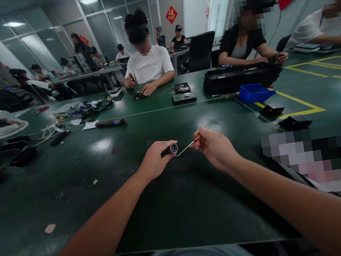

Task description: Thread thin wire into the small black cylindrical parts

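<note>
My left hand (155, 160) is closed around a small black cylinder, like a flashlight (173, 148), whose round, pale-rimmed end faces me. Most of its body is hidden by the fingers. Pinched in my right hand (216, 146) is a screwdriver (188, 146) with a red handle and a thin metal shaft. The shaft slants down to the left, and its tip is close to the cylinder's rim; whether they touch I cannot tell. Both hands are above the dark green table (181, 203).
Across the table a person (148, 65) works with a tool. Hard drives (184, 97), a blue bin (255, 92) and a black case (241, 78) lie toward the back right. A dark tool with a red tip (110, 123) and cables (49, 131) are at the left. Black parts (294, 122) lie right.
</note>
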`<state>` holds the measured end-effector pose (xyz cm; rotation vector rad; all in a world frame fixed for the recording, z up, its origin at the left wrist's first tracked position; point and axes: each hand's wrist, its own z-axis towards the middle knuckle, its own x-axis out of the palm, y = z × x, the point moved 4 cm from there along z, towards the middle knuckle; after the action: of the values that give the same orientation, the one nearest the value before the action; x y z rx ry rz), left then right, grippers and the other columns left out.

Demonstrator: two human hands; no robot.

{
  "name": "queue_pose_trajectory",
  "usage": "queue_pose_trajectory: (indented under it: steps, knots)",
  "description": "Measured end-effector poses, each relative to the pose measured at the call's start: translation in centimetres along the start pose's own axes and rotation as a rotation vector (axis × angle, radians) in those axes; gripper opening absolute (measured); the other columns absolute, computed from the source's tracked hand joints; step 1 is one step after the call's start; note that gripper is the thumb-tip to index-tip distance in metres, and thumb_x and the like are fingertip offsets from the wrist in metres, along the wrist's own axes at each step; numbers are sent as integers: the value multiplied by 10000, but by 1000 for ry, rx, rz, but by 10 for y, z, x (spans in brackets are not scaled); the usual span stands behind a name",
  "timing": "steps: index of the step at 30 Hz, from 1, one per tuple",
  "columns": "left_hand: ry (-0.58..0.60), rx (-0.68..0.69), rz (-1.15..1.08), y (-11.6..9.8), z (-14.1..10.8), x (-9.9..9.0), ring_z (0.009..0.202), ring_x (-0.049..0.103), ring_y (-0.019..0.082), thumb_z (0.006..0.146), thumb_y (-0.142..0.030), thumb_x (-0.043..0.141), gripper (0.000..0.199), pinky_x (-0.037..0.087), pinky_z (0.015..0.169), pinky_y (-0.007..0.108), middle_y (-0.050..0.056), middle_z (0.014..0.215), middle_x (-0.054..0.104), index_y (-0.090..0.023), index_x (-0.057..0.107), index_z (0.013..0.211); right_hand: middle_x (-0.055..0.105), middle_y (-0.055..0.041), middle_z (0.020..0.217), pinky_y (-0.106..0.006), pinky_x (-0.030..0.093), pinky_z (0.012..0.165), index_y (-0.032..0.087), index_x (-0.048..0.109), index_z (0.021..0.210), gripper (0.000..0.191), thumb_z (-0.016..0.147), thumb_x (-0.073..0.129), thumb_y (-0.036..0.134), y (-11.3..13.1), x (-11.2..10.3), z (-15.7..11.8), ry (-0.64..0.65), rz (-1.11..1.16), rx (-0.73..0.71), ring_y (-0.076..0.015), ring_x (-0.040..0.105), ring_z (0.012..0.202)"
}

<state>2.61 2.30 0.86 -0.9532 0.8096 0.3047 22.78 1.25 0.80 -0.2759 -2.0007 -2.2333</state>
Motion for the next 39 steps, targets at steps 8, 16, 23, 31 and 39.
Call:
queue_pose_trajectory:
  steps: [8,16,23,31,39]
  knots:
    - [-7,-18,62,2,0,2,1156,592,246,902,-268,672,402,446,1029,442,59,1236,678,-245,625,1300,652,-29,804,-358,517,737,216,625,902,269,928,552,473,4,-4,-4,-136,-138,-177,-170,627,731]
    - [-17,-19,59,3,-1,3,1162,593,248,898,-281,684,430,446,1026,434,57,1252,674,-257,617,1322,680,-49,828,-389,525,765,209,609,953,271,958,500,456,12,-1,-8,-84,-356,-270,-195,654,765]
    - [-24,-26,72,3,-1,2,1136,600,251,896,-285,687,423,454,1005,438,59,1233,680,-258,624,1313,640,-8,643,-294,417,570,207,628,766,343,935,544,494,30,1,-16,-97,-649,-293,-148,564,569]
    - [-31,-16,74,6,-2,2,1086,613,240,893,-293,692,414,465,977,425,48,1180,694,-269,628,1301,465,41,484,-275,287,482,222,490,550,481,891,583,548,32,2,-16,-111,-810,-368,-111,413,454]
    - [-39,-4,74,7,-2,2,1085,615,237,888,-271,698,405,464,977,423,46,1185,695,-266,632,1287,502,42,524,-260,310,495,219,531,623,370,880,628,467,34,5,-19,-55,-829,-391,-113,451,482]
